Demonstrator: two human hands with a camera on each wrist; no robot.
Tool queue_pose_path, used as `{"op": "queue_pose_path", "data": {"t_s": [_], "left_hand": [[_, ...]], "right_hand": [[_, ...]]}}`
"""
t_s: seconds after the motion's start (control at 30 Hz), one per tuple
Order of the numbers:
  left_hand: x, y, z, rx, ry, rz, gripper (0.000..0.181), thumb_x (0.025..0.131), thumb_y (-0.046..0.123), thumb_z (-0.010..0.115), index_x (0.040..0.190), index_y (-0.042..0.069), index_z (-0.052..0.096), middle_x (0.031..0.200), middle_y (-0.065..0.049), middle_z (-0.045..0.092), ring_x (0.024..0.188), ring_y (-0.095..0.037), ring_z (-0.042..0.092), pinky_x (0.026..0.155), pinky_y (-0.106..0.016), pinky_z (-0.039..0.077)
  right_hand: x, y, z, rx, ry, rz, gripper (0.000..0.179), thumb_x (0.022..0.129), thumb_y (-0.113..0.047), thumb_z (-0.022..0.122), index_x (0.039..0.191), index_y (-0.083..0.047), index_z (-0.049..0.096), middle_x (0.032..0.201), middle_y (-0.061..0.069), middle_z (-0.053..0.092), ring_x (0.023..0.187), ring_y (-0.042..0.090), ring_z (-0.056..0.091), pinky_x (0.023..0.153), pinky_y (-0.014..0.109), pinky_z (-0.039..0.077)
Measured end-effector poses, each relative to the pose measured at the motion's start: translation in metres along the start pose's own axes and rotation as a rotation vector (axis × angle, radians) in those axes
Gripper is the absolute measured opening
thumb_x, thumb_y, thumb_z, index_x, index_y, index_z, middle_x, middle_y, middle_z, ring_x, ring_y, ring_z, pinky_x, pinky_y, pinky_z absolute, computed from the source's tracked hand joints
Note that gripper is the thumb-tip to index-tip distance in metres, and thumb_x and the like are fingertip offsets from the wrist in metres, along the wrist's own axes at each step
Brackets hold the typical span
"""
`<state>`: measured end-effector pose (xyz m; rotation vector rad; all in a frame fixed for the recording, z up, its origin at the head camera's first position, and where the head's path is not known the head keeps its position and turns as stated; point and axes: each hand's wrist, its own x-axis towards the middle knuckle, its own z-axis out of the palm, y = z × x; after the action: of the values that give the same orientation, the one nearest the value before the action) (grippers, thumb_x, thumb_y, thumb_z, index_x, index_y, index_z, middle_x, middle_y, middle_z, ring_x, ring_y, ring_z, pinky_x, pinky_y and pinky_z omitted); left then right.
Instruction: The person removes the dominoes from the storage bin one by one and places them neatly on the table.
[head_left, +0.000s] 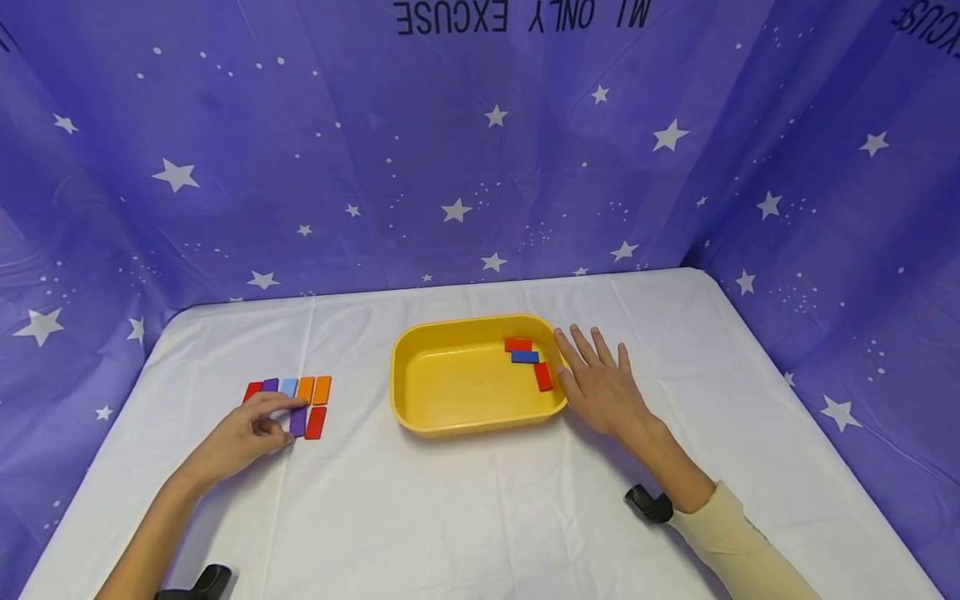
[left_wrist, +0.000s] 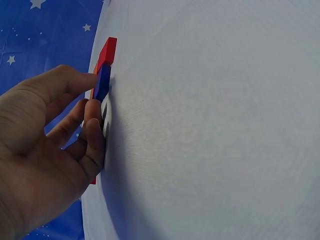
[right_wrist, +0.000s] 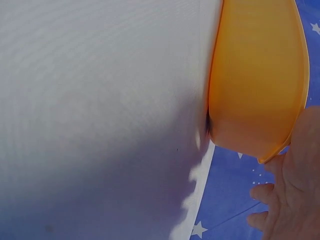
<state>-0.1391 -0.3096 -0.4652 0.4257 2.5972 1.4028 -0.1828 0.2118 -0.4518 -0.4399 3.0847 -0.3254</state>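
Observation:
My left hand [head_left: 243,437] is at a small group of flat coloured blocks on the left of the table, its thumb and a finger at opposite ends of a purple block [head_left: 298,422], pinching it. In the left wrist view that block [left_wrist: 102,82] looks dark blue, beside a red block [left_wrist: 107,51]. Another red block [head_left: 316,423] lies to its right. Behind stand a light blue block [head_left: 288,387] and two orange blocks [head_left: 322,390], partly behind the fingers. My right hand [head_left: 603,392] rests with spread fingers against the right rim of a yellow tray [head_left: 442,429].
Inside the tray's right end lie two red blocks [head_left: 543,377] and a blue block [head_left: 525,357]. White cloth [head_left: 450,517] covers the table. A purple curtain with stars [head_left: 450,150] hangs behind and at the sides.

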Motion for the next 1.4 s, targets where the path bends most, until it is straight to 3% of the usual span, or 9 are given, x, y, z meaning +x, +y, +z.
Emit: {"op": "queue_pose_path", "data": {"t_s": [0.3, 0.43, 0.57, 0.8, 1.1, 1.4], "left_hand": [[0.009, 0.024, -0.004, 0.056, 0.005, -0.064, 0.042, 0.09, 0.004, 0.07, 0.131, -0.003, 0.06, 0.104, -0.015, 0.056, 0.078, -0.015, 0.057, 0.06, -0.026, 0.049], [0.018, 0.043, 0.0, 0.048, 0.024, -0.072, 0.044, 0.094, 0.009, 0.068, 0.136, -0.001, 0.057, 0.115, -0.017, 0.059, 0.082, -0.016, 0.058, 0.061, -0.026, 0.048], [0.027, 0.062, 0.01, -0.031, 0.052, -0.081, 0.044, 0.096, 0.013, 0.067, 0.138, 0.005, 0.058, 0.12, -0.019, 0.06, 0.088, -0.022, 0.061, 0.069, -0.026, 0.051], [0.052, 0.092, 0.036, -0.164, 0.043, -0.026, 0.044, 0.095, 0.016, 0.069, 0.137, 0.005, 0.059, 0.125, -0.02, 0.06, 0.099, -0.016, 0.066, 0.084, -0.022, 0.052], [0.089, 0.118, 0.081, -0.319, -0.012, 0.043, 0.045, 0.092, 0.004, 0.068, 0.133, -0.007, 0.056, 0.121, -0.023, 0.06, 0.098, -0.021, 0.065, 0.084, -0.023, 0.053], [0.115, 0.135, 0.13, -0.339, -0.063, 0.086, 0.041, 0.09, 0.0, 0.068, 0.13, -0.005, 0.06, 0.116, -0.028, 0.062, 0.097, -0.028, 0.067, 0.081, -0.025, 0.054]], "right_hand": [[0.001, 0.0, -0.001, 0.004, -0.016, 0.004, 0.061, 0.107, -0.04, 0.03, 0.161, -0.018, 0.015, 0.164, 0.013, 0.016, 0.149, 0.04, 0.005, 0.111, 0.07, 0.002], [0.001, 0.0, -0.001, 0.001, -0.014, 0.003, 0.061, 0.107, -0.041, 0.03, 0.161, -0.018, 0.015, 0.164, 0.013, 0.016, 0.149, 0.04, 0.005, 0.111, 0.07, 0.003], [0.001, 0.0, -0.001, 0.005, -0.015, 0.002, 0.06, 0.107, -0.04, 0.03, 0.161, -0.018, 0.016, 0.164, 0.014, 0.017, 0.149, 0.04, 0.005, 0.111, 0.07, 0.003], [0.001, -0.001, -0.001, 0.004, -0.024, 0.01, 0.061, 0.107, -0.04, 0.031, 0.161, -0.018, 0.014, 0.164, 0.014, 0.016, 0.149, 0.04, 0.005, 0.111, 0.069, 0.0], [0.0, -0.001, 0.0, 0.002, -0.015, 0.005, 0.061, 0.107, -0.04, 0.031, 0.161, -0.018, 0.016, 0.164, 0.014, 0.016, 0.149, 0.041, 0.005, 0.111, 0.07, 0.002], [-0.001, -0.001, 0.0, -0.003, -0.014, 0.007, 0.061, 0.107, -0.04, 0.032, 0.161, -0.017, 0.016, 0.164, 0.014, 0.016, 0.149, 0.041, 0.005, 0.111, 0.07, 0.002]]}}
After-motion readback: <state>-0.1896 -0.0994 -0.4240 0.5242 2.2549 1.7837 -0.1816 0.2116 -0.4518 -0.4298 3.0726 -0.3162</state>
